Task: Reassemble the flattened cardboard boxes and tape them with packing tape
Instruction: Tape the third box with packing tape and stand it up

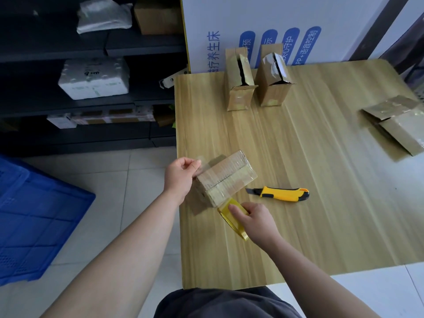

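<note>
A small cardboard box (226, 179) with closed flaps sits tilted at the near left corner of the wooden table (321, 180). My left hand (181, 174) pinches the free end of clear tape at the box's left end. My right hand (255, 220) grips a yellowish roll of packing tape (231, 216) just below the box's near end, with tape running from the roll onto the box top. Two assembled boxes (238, 81) (274, 76) lie at the far side with taped ends. A flattened box (399, 125) lies at the right edge.
A yellow and black utility knife (281, 193) lies on the table right of the box, blade showing. A large white printed carton (275, 26) stands behind the table. Dark shelves (91, 88) with parcels stand left, and a blue plastic crate (34, 221) is on the floor.
</note>
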`<state>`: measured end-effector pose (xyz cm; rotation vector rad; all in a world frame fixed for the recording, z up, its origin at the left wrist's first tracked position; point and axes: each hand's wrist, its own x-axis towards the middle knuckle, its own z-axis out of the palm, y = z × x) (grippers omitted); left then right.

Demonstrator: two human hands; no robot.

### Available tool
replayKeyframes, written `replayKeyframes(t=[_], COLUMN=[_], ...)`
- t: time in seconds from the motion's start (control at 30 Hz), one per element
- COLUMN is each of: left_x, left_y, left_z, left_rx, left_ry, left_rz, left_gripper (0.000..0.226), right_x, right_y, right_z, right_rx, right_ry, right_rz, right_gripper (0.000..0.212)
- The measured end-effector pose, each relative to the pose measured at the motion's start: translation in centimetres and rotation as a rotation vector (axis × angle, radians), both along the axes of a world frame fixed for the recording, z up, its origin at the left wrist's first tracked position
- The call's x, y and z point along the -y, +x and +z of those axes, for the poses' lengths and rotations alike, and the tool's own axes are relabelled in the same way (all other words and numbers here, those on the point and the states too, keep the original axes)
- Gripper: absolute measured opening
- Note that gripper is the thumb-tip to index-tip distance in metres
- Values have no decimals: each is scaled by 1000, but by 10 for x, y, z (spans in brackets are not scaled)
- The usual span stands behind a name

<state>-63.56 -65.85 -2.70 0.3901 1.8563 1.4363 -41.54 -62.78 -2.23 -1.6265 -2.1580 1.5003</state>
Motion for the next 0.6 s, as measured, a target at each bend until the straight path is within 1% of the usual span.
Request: replayKeyframes(t=[0.17, 0.27, 0.6], left_x=[-1, -1, 4], left_y=[2, 3, 4], left_z=[2, 0, -2], left_rx=[12, -17, -73], left_ry=[7, -7, -52], left_rz=[-6, -15, -41], left_gripper=[10, 11, 14], right_x=[0, -1, 1], right_y=[-1, 0, 0], right_z=[-2, -4, -10], right_rx=[-19, -36, -67], right_ry=[-13, -30, -88], right_rz=[22, 27, 40], right_gripper=[33, 24, 19])
